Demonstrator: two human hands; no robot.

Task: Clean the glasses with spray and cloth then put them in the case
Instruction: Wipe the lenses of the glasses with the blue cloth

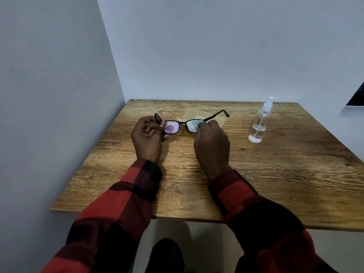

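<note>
Fingers (pixel 199 126) wiping glasses (pixel 183 125), wooden table (pixel 275 164), grey walls (pixel 197 46)

Most of the cloth (pixel 195 123) is being hidden by the right hand (pixel 211 143); print on the packet (pixel 201 116) is being rendered too small to read.

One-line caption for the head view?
Left hand holds black-framed glasses; right hand wipes a lens with light-blue cloth over wooden table.

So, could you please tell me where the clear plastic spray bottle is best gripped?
Probably around the clear plastic spray bottle body, below the white nozzle, coming from its near side: it stands upright and apart on the wooden table, nothing crowding it.
</note>
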